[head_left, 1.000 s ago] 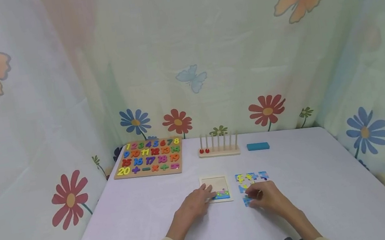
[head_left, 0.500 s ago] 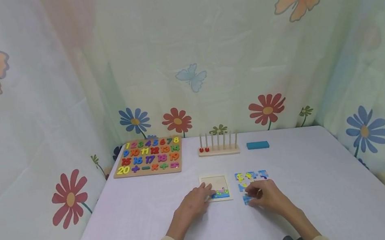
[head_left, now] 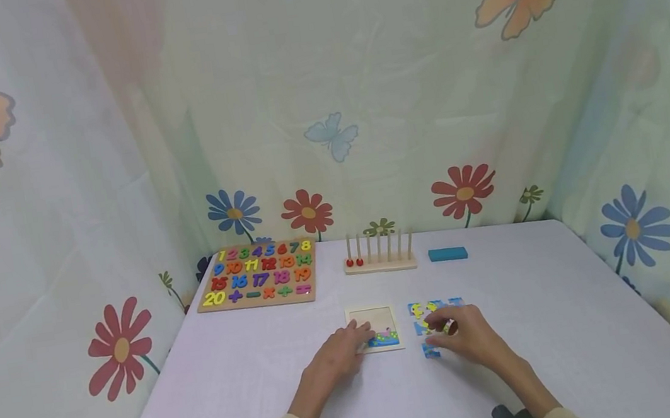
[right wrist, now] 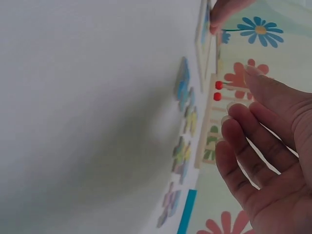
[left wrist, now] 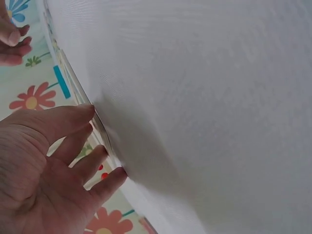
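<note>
My left hand [head_left: 341, 352] rests with spread fingers on the left side of a small wooden puzzle tray [head_left: 381, 318]. In the left wrist view its thumb and fingertips touch the tray's thin edge [left wrist: 102, 127]. A blue and green picture strip [head_left: 387, 338] fills the tray's lower part. Loose jigsaw pieces [head_left: 416, 310], blue and yellow, lie in rows right of the tray. Over them hovers my right hand [head_left: 472, 337], thumb and fingers apart; the right wrist view shows nothing in its grasp. One blue piece [head_left: 431, 351] lies just below its thumb.
A number board [head_left: 252, 275] with coloured numerals lies at the back left. Behind the tray stands a peg counter [head_left: 382, 267] with two red beads. A teal block [head_left: 448, 254] sits to its right. Flowered cloth hangs around the white table [head_left: 258, 391].
My right thumb and fingers have spread apart and the hand has risen slightly, showing more of the lowest blue piece. My left hand keeps its place on the tray.
</note>
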`<state>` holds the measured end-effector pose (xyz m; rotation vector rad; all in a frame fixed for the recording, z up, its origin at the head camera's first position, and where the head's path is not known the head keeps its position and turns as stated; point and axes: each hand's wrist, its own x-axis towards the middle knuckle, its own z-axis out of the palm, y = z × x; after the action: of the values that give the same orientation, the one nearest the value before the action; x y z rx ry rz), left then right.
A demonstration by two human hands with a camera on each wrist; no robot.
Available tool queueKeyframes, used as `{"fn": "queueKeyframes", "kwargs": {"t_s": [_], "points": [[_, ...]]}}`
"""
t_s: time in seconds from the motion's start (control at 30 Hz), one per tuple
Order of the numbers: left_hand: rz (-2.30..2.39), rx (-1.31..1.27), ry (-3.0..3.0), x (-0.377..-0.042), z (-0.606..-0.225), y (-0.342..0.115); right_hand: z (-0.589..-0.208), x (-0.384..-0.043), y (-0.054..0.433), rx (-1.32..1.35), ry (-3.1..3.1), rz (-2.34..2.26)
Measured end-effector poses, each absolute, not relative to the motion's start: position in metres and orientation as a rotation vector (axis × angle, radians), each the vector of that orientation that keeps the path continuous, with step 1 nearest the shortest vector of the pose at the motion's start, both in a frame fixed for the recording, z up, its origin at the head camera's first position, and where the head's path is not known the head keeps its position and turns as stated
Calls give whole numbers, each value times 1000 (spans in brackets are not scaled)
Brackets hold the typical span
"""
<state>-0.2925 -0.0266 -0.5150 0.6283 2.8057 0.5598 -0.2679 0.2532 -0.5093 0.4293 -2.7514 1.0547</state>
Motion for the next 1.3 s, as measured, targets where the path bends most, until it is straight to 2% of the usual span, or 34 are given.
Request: {"fn": "queueKeyframes", "kwargs": {"t_s": [0.33,0.63,1.3], "points": [[558,632,2812,-289,-512,-28,-494,-282,229,567,-2729,1094],[541,663,2835,-289,-514,-27,-497,-300,207,789,-2685,1191],[640,566,2821,-288,-513,-31,-517,-319,181,748,-2810,1215]]}}
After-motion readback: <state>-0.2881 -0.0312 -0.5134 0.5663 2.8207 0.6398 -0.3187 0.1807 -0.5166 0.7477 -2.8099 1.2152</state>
